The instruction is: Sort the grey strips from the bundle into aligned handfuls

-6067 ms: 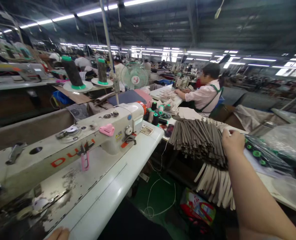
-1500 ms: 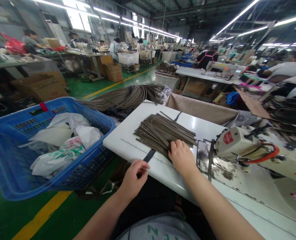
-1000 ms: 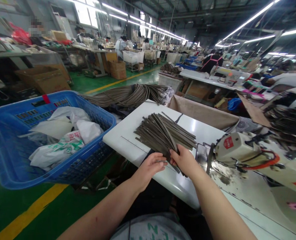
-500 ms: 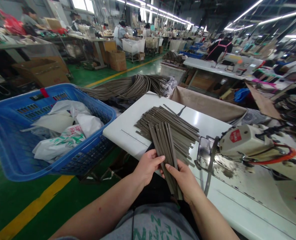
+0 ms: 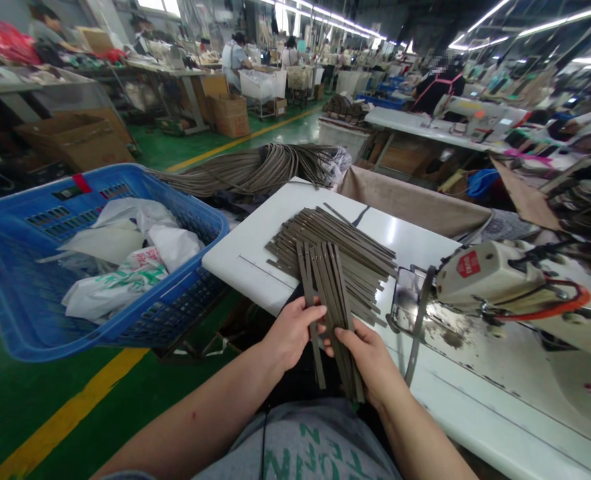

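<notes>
In my right hand (image 5: 358, 343) is a fanned bundle of flat grey-brown strips (image 5: 336, 293), thumb on top and fingers underneath. My left hand (image 5: 298, 330) pinches a few similar strips (image 5: 309, 280) just left of that bundle, a narrow gap showing between the two groups. Small bright marks show near the strips' upper ends. Beyond my hands, a loose pile of the same strips (image 5: 325, 233) lies on the white sewing table (image 5: 245, 247). The lower ends of the held strips hang over my lap.
A sewing machine (image 5: 495, 280) stands on the right of the table, with one strip (image 5: 420, 327) hanging by its head. To the left is a blue plastic basket (image 5: 175, 283) holding white bags (image 5: 115, 280). Long grey-brown strips (image 5: 245, 170) are heaped behind the table.
My left hand has drawn a few strips away to the left from the bundle, opening a gap. My right hand keeps hold of the others. The view has shifted slightly.
</notes>
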The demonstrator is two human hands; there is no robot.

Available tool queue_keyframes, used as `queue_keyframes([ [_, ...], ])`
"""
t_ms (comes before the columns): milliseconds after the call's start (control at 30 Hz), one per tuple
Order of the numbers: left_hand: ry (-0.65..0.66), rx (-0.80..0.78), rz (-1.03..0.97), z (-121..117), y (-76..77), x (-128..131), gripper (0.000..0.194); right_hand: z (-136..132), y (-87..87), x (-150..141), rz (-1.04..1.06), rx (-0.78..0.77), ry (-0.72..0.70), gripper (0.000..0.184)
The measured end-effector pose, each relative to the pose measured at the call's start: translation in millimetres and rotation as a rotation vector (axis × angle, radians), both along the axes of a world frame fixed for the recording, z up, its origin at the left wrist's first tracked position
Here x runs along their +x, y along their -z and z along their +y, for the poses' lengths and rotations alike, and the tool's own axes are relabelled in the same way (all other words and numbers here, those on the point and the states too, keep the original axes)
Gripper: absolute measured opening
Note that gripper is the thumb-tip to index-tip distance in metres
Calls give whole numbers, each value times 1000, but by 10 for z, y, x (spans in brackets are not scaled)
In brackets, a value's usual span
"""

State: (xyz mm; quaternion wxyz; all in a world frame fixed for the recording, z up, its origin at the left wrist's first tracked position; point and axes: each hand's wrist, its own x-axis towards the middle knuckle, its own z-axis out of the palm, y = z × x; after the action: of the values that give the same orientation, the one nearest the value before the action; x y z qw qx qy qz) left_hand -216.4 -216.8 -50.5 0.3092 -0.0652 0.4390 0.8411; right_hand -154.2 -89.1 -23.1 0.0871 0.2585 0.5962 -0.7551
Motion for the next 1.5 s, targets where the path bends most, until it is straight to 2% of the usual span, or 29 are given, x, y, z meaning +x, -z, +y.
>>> queue_keyframes([
  [167,-20,-91,30,23,-4,12,40,-9,25,21,9,18,8,38],
  [300,-83,-156,35,36,22,8,39,21,63,35,48,70,6,41],
  [500,-51,-90,-42,42,-12,14,24,50,-12,45,43,36,23,35],
  [700,-60,14,-83,60,-107,64,21,80,-31,45,39,-1,37,26],
  [800,-99,33,-116,74,-139,82,19,117,35,41,60,26,11,31],
  [933,-194,-19,-182,83,-158,77,17,144,68,58,85,82,-15,42],
  [1133,-44,-24,-86,117,-109,96,37,84,-30,104,90,77,-31,42],
  [1233,-31,-70,-39,145,-56,96,43,73,-32,111,86,80,-36,42],
  [1500,-149,-80,-103,156,-24,75,22,147,57,125,115,96,37,33],
])
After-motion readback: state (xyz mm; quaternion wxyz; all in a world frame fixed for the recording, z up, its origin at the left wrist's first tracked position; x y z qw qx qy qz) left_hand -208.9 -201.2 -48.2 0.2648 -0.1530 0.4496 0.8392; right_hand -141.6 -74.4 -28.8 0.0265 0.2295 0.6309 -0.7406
